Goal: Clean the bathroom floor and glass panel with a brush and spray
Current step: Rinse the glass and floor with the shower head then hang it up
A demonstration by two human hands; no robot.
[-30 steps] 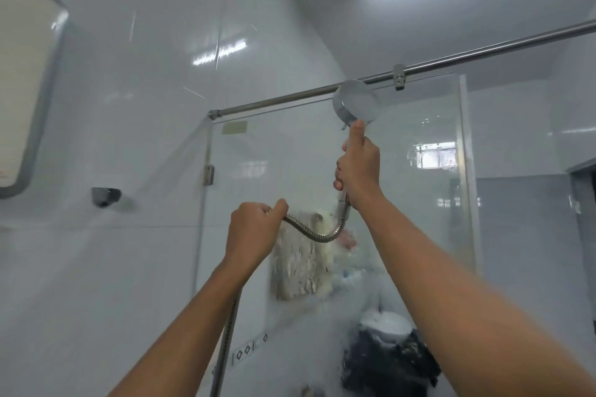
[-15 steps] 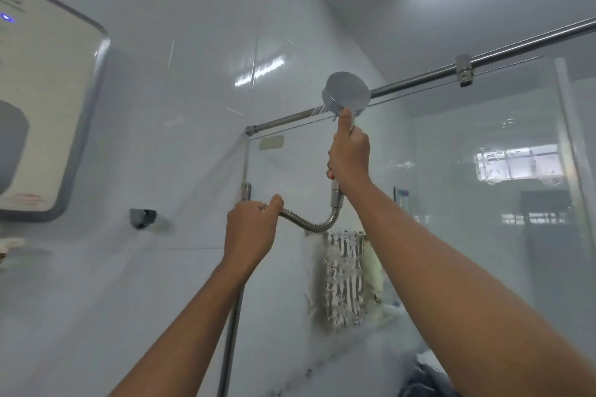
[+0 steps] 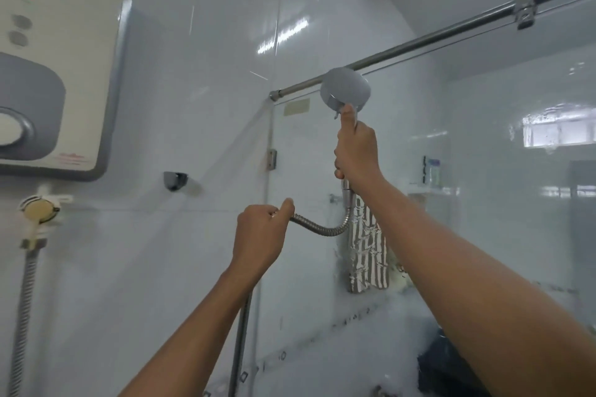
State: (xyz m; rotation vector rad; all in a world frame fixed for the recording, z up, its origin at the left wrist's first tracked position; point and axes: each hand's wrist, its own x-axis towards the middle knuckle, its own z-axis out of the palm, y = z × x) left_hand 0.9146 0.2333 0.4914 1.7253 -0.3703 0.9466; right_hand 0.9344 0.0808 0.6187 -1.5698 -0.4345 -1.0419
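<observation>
Right hand [image 3: 356, 151] grasps the shower head [image 3: 345, 89] by its stem; head sits at 12 o'clock from the fist, just under the rail [image 3: 419, 40]. Long axis 6–12, face turned away toward the glass panel [image 3: 500, 219]. Left hand [image 3: 261, 235], at 7 o'clock, clenches the hose [image 3: 322, 229]. Right hand nearer the panel; sweep likely toward 3 o'clock.

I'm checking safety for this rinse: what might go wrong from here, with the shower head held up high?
The shower head, gripped by the right hand, sits close to the metal rail over the glass panel; a lift may knock it. The water heater on the wall has lit lamps; stray spray might wet it. The left hand holds the hose in a tight bend, which may kink.
</observation>
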